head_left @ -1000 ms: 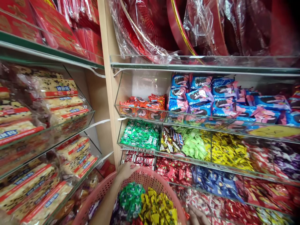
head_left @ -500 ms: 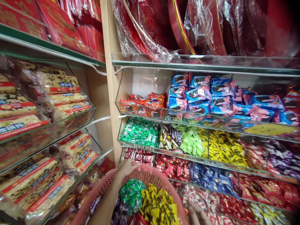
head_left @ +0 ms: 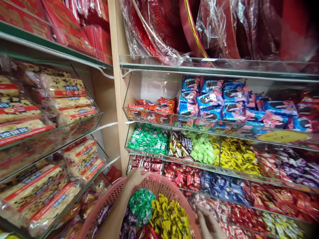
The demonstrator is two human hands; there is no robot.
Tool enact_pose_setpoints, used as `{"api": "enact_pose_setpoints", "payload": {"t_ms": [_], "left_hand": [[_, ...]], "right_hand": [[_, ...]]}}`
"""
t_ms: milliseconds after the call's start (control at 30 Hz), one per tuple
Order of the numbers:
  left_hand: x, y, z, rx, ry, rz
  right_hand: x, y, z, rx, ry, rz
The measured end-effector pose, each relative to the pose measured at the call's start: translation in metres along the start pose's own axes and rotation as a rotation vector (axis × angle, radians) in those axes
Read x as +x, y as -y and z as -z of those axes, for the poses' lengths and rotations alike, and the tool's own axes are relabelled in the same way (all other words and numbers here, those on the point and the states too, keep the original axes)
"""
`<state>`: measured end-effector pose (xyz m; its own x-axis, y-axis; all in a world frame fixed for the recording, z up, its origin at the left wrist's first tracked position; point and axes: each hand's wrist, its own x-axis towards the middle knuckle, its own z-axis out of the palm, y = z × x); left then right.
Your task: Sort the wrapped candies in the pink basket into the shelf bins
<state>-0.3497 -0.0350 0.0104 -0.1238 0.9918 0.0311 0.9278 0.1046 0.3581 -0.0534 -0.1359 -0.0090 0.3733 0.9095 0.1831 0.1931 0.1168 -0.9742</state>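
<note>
A pink perforated plastic basket (head_left: 171, 184) is at the bottom centre, tilted toward me. My left hand (head_left: 136, 177) grips its far rim, the forearm crossing over the basket's left side. Inside lie wrapped candies in separate heaps: green ones (head_left: 142, 205), yellow ones (head_left: 170, 219) and, partly under my forearm, purple ones (head_left: 124, 222). Some red wrappers show at the bottom edge. Beside the basket's right outer side is my right hand (head_left: 209, 224), fingers extended and nothing visible in them. Whether it touches the basket I cannot tell.
Glass-fronted shelves ahead hold green candies (head_left: 148, 139), yellow candies (head_left: 239, 154), blue candies (head_left: 224, 186) and blue biscuit packs (head_left: 210, 99). A yellow price tag (head_left: 282, 136) marks one shelf. Packaged pastry bars (head_left: 67, 88) fill the left shelves, close to the basket.
My right hand has risen slightly beside the basket, showing more of its fingers. My left hand keeps its grip on the rim, and the basket has hardly moved.
</note>
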Motion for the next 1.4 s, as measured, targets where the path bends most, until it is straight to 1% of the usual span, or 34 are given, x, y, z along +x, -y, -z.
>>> {"api": "enact_pose_setpoints", "payload": {"t_ms": [67, 100, 133, 200, 267, 333, 400, 467, 533, 600, 700, 767, 867, 1000, 1133, 1200, 1300, 1400], "left_hand": [[0.001, -0.003, -0.001, -0.001, 0.007, -0.016], [0.002, -0.004, -0.001, -0.002, 0.01, -0.023], [0.003, -0.004, -0.002, -0.002, 0.011, -0.029], [0.005, -0.003, -0.004, -0.003, 0.006, -0.042], [0.006, 0.0, -0.006, -0.004, 0.005, -0.05], [0.007, 0.003, -0.006, -0.007, 0.005, -0.052], [0.008, 0.005, -0.006, -0.018, 0.002, -0.045], [0.008, 0.006, -0.006, -0.028, 0.0, -0.035], [0.009, 0.006, -0.007, -0.028, -0.001, -0.033], [0.011, 0.008, -0.007, -0.029, -0.002, -0.041], [0.013, 0.009, -0.008, -0.036, -0.005, -0.04], [0.014, 0.01, -0.007, -0.036, -0.002, -0.047], [0.013, 0.009, -0.006, -0.029, 0.002, -0.034], [0.013, 0.007, -0.007, -0.01, -0.006, -0.04], [0.015, 0.008, -0.01, -0.005, -0.001, -0.052], [0.016, 0.007, -0.011, 0.004, -0.003, -0.049], [0.017, 0.004, -0.011, 0.009, -0.004, -0.053], [0.018, 0.001, -0.011, -0.007, 0.014, -0.051]], "right_hand": [[0.011, 0.022, -0.006, -0.06, 0.116, 0.179], [0.018, 0.035, -0.011, -0.092, 0.203, 0.271], [0.026, 0.049, -0.017, -0.108, 0.256, 0.359], [0.043, 0.081, -0.032, -0.136, 0.349, 0.539], [0.06, 0.113, -0.051, -0.225, 0.452, 0.731], [0.077, 0.143, -0.07, -0.37, 0.526, 0.916], [0.092, 0.168, -0.091, -0.583, 0.588, 1.084], [0.106, 0.186, -0.111, -0.802, 0.625, 1.227], [0.117, 0.196, -0.129, -0.986, 0.675, 1.311], [0.124, 0.201, -0.144, -1.137, 0.759, 1.316], [0.129, 0.203, -0.158, -1.287, 0.897, 1.23], [0.131, 0.203, -0.162, -1.316, 0.943, 1.191], [0.134, 0.203, -0.162, -1.291, 0.953, 1.179], [0.14, 0.202, -0.16, -1.2, 0.978, 1.111], [0.144, 0.201, -0.158, -0.988, 0.967, 1.011], [0.143, 0.201, -0.154, -0.891, 0.951, 0.989], [0.137, 0.199, -0.145, -0.761, 0.924, 1.023], [0.125, 0.195, -0.133, -0.662, 0.882, 1.113]]}}
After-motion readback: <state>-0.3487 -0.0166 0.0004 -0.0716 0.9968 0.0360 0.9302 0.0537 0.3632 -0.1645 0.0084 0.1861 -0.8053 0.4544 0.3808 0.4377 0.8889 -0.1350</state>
